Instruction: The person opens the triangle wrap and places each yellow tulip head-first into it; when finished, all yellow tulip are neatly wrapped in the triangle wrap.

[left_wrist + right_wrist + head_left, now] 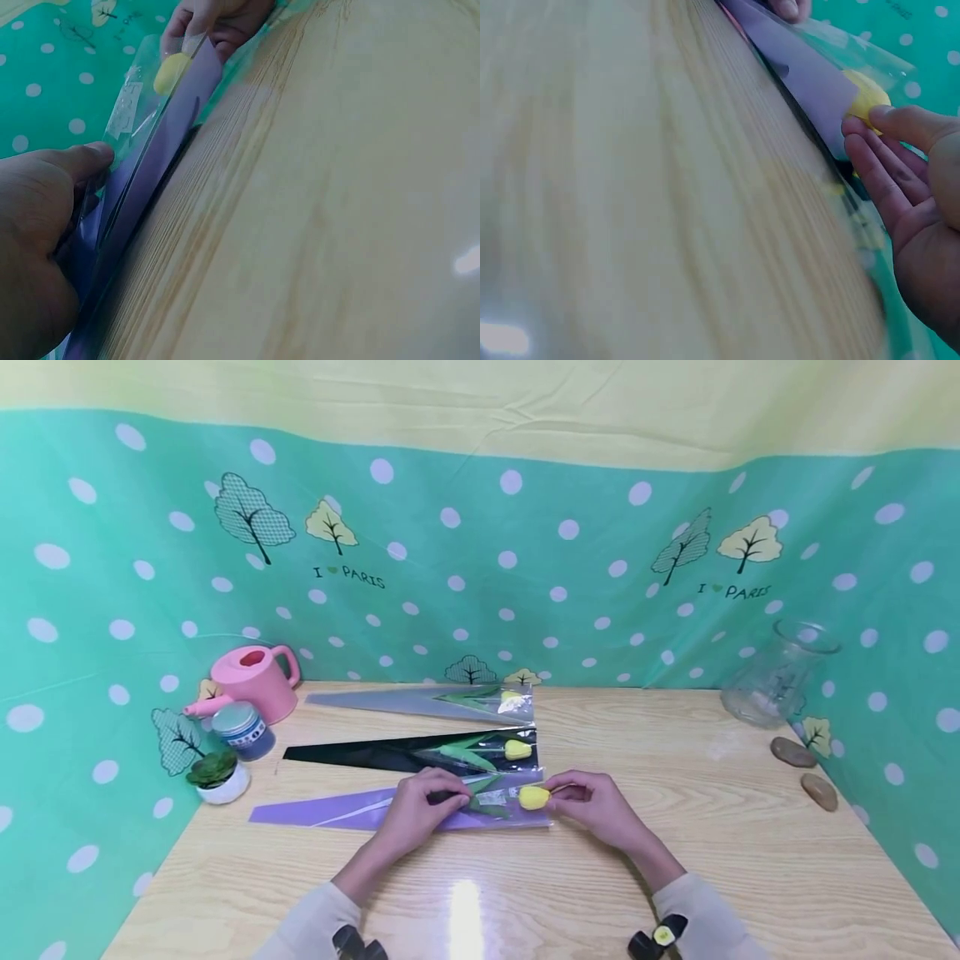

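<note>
Both hands: we have them on the nearest of three wrapped flowers, the purple sleeve [352, 811], which lies flat on the wooden table [675, 860] close in front of us.
Long axis: the purple sleeve runs left to right across our view, narrow tip at our left, wide open mouth at our right, and the yellow tulip [533, 797] sits at that mouth with its stem pointing left into the sleeve.
Left hand: our left hand [420, 814] sits about mid-length on the sleeve, fingers curled and pinching it around the stem; the left wrist view shows the thumb [88, 159] pressed on the plastic.
Right hand: our right hand [592, 806] is at the mouth end, thumb and fingertips [866, 127] closed on the yellow bloom, which the right wrist view shows touching them.
Nearer hand: the bloom lies just left of our right fingertips, so the right hand is the nearer one; the left holds further along the stem.
Direction that counts: we judge that any slide of the flower must follow the sleeve's long axis, leftward in or rightward out.
Neighbours: a black sleeve [352, 753] and a grey sleeve [390, 702], each with its own tulip, lie parallel just behind, apart from our hands.
</note>
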`<action>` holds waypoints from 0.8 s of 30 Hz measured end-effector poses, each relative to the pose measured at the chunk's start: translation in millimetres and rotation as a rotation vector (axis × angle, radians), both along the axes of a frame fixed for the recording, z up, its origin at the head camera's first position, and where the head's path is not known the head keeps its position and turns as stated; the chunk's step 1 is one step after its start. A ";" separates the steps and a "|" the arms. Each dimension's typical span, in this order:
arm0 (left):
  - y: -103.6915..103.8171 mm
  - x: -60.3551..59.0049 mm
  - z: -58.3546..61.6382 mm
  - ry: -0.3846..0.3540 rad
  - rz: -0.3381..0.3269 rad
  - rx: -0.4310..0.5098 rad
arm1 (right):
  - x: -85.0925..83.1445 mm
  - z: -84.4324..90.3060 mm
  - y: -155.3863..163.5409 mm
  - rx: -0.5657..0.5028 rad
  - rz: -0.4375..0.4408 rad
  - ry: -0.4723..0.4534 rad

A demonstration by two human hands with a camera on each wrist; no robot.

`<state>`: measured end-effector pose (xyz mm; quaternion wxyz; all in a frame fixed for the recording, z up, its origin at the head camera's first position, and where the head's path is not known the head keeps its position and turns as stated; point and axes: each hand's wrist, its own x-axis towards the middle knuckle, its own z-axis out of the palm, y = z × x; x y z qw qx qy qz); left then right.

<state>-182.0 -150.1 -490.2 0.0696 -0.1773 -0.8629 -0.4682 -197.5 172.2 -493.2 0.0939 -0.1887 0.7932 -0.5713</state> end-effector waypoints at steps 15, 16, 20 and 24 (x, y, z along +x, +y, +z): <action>-2.0 -0.4 -4.1 0.011 -0.016 -0.036 | 4.7 -9.6 -20.4 0.052 -0.046 -0.032; -2.4 0.0 -4.6 0.006 -0.015 -0.040 | 5.4 -8.9 -20.6 0.065 -0.048 -0.033; -3.0 0.9 -6.5 0.011 -0.026 -0.080 | 6.9 -1.6 -11.3 0.081 -0.042 -0.035; -2.7 0.4 -6.0 0.019 -0.043 -0.134 | 4.8 12.7 16.0 0.054 -0.067 -0.028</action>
